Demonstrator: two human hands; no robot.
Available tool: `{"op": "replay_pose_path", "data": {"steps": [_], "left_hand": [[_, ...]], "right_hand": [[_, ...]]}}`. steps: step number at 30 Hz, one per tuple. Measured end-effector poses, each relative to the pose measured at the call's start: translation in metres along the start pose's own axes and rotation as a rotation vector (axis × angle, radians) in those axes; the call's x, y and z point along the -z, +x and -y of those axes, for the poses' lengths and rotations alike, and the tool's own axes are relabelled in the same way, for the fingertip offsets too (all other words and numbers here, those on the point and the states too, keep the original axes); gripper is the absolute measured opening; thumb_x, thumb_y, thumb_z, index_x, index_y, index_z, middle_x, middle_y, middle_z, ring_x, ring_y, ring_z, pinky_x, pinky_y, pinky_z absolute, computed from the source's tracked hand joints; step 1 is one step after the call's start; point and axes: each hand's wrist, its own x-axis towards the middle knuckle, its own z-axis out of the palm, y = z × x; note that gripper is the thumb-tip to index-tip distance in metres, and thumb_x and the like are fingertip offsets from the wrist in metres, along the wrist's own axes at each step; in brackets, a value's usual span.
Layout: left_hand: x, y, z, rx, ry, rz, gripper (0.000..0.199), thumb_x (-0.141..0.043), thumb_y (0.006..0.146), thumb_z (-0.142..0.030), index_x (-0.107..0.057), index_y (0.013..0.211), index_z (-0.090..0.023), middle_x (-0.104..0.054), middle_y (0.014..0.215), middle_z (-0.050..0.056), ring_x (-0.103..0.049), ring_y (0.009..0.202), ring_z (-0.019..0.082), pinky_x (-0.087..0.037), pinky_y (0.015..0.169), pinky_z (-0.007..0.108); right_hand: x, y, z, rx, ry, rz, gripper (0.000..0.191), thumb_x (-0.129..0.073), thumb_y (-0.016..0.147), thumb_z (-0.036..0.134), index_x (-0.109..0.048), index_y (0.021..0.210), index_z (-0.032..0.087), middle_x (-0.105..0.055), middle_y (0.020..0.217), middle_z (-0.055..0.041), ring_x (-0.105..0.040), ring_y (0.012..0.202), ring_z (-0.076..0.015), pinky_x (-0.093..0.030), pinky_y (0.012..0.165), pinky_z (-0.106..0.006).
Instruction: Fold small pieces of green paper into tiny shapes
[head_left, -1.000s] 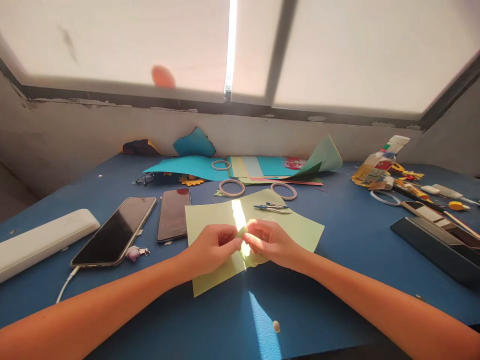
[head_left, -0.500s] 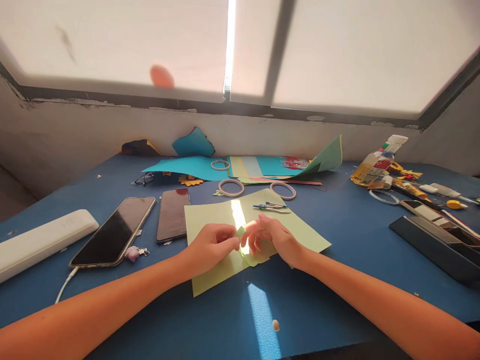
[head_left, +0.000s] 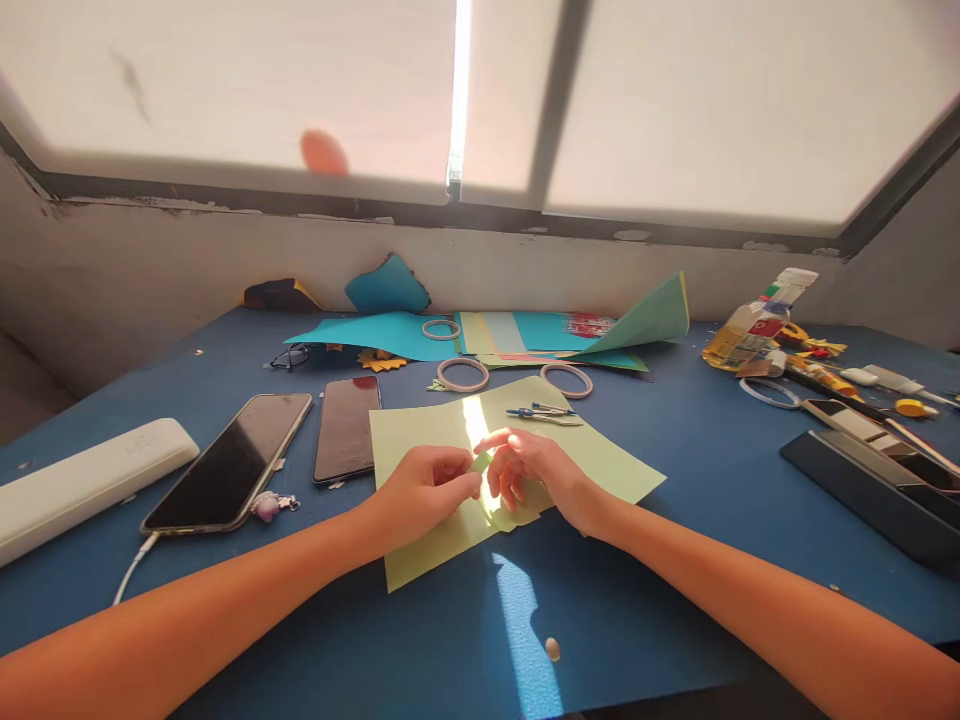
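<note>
My left hand (head_left: 433,485) is closed in a pinch on a small piece of light green paper (head_left: 482,463), whose tip pokes up between the thumb and fingers. Just to the right, my right hand (head_left: 544,470) is open. Its index finger stretches over the top of the piece, while the other fingers hang loosely curled. Both hands are above a large pale green paper sheet (head_left: 615,465) lying on the desk. More cut green paper (head_left: 517,520) lies under my right hand, partly hidden. A metal compass (head_left: 544,414) rests on the sheet beyond the hands.
Two phones (head_left: 229,465) and a white power bank (head_left: 97,485) lie left on the blue desk (head_left: 360,640). Tape rolls (head_left: 463,375) and coloured paper (head_left: 375,335) are behind the sheet. A glue bottle (head_left: 757,320) and a dark case (head_left: 870,500) are at right.
My right index finger has lifted and straightened over the small paper piece, moving slightly left. My left hand keeps its pinch. The raised green sheet at the back has shifted slightly.
</note>
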Motion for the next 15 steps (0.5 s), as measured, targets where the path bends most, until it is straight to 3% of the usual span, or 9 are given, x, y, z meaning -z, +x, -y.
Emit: {"op": "replay_pose_path", "data": {"steps": [5, 9, 15], "left_hand": [[-0.003, -0.002, 0.007, -0.105, 0.207, -0.089, 0.03, -0.043, 0.078, -0.027, -0.029, 0.053, -0.018, -0.024, 0.05, -0.006, -0.024, 0.049, 0.008, -0.021, 0.047, 0.022], [-0.005, -0.004, 0.013, -0.165, 0.38, -0.148, 0.028, -0.041, 0.079, -0.026, -0.029, 0.055, -0.018, -0.031, 0.05, -0.005, -0.026, 0.048, 0.009, -0.02, 0.049, 0.024], [-0.006, -0.003, 0.016, -0.249, 0.549, -0.168, 0.026, -0.038, 0.08, -0.024, -0.029, 0.056, -0.018, -0.032, 0.05, -0.004, -0.028, 0.048, 0.01, -0.02, 0.05, 0.024]], "right_hand": [[-0.004, -0.001, 0.001, 0.035, -0.041, -0.042, 0.027, -0.048, 0.084, 0.045, -0.049, 0.088, 0.018, -0.052, 0.06, 0.0041, -0.044, 0.048, -0.0081, -0.036, 0.051, -0.024], [-0.004, 0.0, 0.002, 0.034, -0.063, -0.047, 0.029, -0.045, 0.086, 0.045, -0.048, 0.078, 0.018, -0.051, 0.062, 0.0033, -0.043, 0.048, -0.0075, -0.036, 0.051, -0.024], [-0.002, 0.001, -0.001, 0.003, -0.095, -0.034, 0.016, -0.051, 0.082, 0.034, -0.05, 0.08, 0.018, -0.051, 0.064, 0.0035, -0.045, 0.049, -0.0077, -0.036, 0.05, -0.024]]}}
